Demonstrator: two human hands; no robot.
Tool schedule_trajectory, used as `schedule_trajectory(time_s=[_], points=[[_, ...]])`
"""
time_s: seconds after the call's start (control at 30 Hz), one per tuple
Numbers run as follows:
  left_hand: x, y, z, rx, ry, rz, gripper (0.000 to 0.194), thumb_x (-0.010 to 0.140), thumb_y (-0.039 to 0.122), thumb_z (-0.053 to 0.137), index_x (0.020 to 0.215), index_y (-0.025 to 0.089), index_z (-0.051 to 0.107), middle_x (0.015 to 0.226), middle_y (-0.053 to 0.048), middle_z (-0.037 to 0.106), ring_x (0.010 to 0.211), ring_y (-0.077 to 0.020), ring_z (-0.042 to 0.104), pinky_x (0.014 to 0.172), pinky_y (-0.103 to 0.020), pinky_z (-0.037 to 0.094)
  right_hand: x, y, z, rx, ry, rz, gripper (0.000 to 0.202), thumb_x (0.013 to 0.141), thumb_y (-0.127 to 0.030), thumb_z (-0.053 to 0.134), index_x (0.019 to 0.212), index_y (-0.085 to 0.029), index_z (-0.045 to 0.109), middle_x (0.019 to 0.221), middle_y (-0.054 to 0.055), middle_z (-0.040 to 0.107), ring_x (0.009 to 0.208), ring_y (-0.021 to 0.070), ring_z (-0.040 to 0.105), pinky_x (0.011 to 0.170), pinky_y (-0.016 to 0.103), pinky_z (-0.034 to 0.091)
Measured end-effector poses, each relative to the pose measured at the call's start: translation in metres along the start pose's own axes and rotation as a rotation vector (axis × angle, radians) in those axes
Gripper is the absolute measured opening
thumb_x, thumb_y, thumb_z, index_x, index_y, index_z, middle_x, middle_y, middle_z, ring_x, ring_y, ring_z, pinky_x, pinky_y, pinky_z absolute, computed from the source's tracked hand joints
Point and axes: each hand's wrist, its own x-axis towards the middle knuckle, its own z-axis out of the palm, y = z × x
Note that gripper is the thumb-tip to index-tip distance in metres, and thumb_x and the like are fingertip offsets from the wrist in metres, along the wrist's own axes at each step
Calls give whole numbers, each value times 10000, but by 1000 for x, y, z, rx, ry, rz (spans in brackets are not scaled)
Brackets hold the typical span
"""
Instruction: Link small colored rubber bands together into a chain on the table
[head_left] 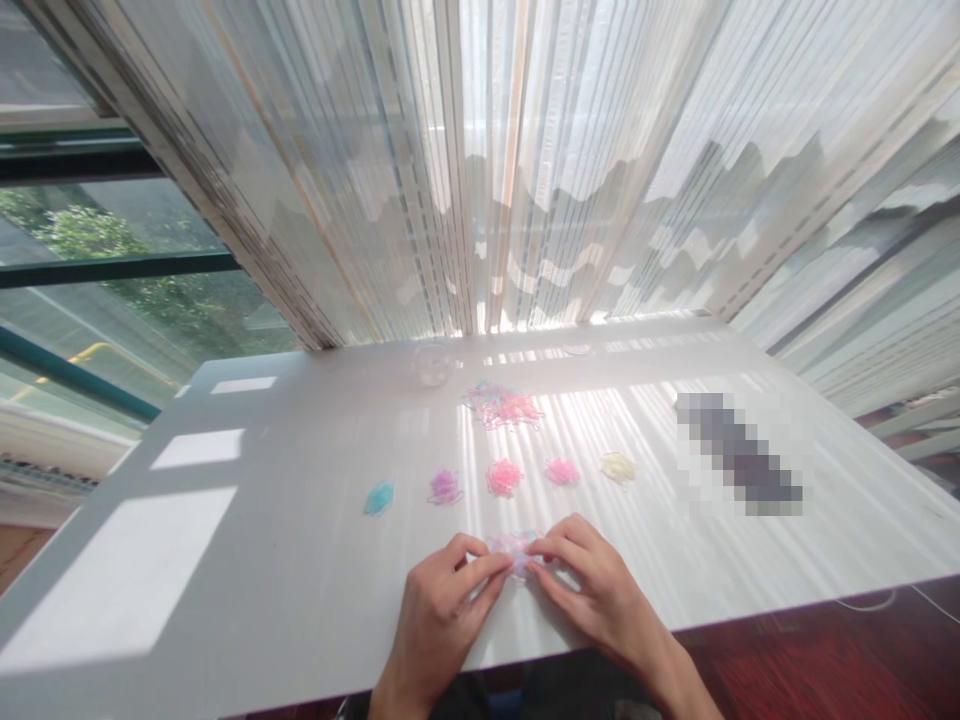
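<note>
Close to the table's near edge, my left hand point(454, 590) and my right hand point(589, 580) meet over a small heap of pale pink and lilac elastic bands point(519, 545). The fingertips of both hands are pinched at these bands; exactly which strands they grip is too small to tell. Beyond them lies a row of sorted elastic-band piles: teal point(379, 497), purple point(446, 487), coral pink point(504, 477), pink point(562, 471) and pale yellow point(618, 467). Behind the row spreads a larger mixed pile of bands point(501, 405), mostly pink and light blue.
A clear round container point(433, 366) stands toward the back of the white table point(315, 560), and a clear flat lid-like piece point(577, 350) lies to its right. A blurred-out dark object point(739, 450) is on the right. Sheer curtains point(480, 200) hang behind the table.
</note>
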Motion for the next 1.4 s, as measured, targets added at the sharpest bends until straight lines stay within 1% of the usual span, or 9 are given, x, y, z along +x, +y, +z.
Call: schedule_trajectory(time_s=[0.2, 0.43, 0.53, 0.67, 0.83, 0.97, 1.2, 1.4], points=[[0, 0, 0, -18, -15, -1, 160, 996, 183, 611, 1068, 224, 748, 861, -35, 683, 667, -124, 658, 631, -219, 560, 0, 0, -2, 6, 20, -15, 132, 1011, -209, 585, 1038, -224, 713, 845, 45, 655, 777, 182, 655, 677, 296, 565], [3, 3, -1, -4, 9, -12, 146, 991, 204, 613, 1064, 213, 739, 871, -41, 692, 728, -137, 702, 655, -211, 586, 0, -1, -3, 13, 25, -7, 145, 1007, -207, 590, 1002, -225, 733, 826, 42, 652, 752, 174, 655, 666, 281, 565], [3, 3, -1, 11, 3, -5, 139, 989, 219, 621, 1054, 216, 744, 884, -41, 695, 705, -133, 700, 656, -216, 588, 0, -1, -3, 13, 26, -1, 146, 1004, -211, 596, 1000, -228, 741, 824, 42, 652, 749, 173, 660, 665, 277, 571], [3, 4, -1, 5, 17, 0, 139, 988, 215, 619, 1021, 215, 754, 877, -38, 695, 682, -124, 694, 652, -212, 584, 0, -3, -4, 23, 22, -2, 155, 1005, -208, 592, 997, -229, 745, 821, 40, 654, 738, 168, 664, 659, 269, 574], [4, 5, -2, -15, 15, -6, 112, 986, 197, 621, 1010, 205, 730, 870, -39, 697, 742, -140, 711, 679, -216, 583, -1, -3, -5, 26, 7, 19, 154, 1004, -224, 600, 994, -224, 754, 826, 42, 655, 742, 171, 670, 665, 268, 577], [4, 6, -3, -14, 11, -8, 104, 981, 183, 622, 1001, 207, 721, 869, -37, 696, 746, -141, 710, 687, -221, 585, -1, -1, -5, 21, 14, 8, 157, 1004, -222, 602, 988, -220, 758, 819, 43, 654, 733, 168, 668, 656, 265, 575], [4, 6, -3, -22, 21, 4, 141, 989, 175, 604, 1036, 213, 731, 857, -37, 688, 720, -131, 700, 666, -208, 586, 0, -1, -3, 19, 38, -2, 111, 982, -223, 630, 1005, -229, 739, 805, 33, 657, 713, 163, 659, 635, 262, 573], [2, 5, -4, -18, 72, -11, 143, 986, 155, 609, 1036, 208, 732, 823, -27, 653, 699, -123, 671, 643, -196, 570, -1, -1, -3, 27, 61, -5, 117, 981, -240, 644, 1058, -239, 732, 799, 31, 664, 722, 170, 669, 648, 271, 577]])
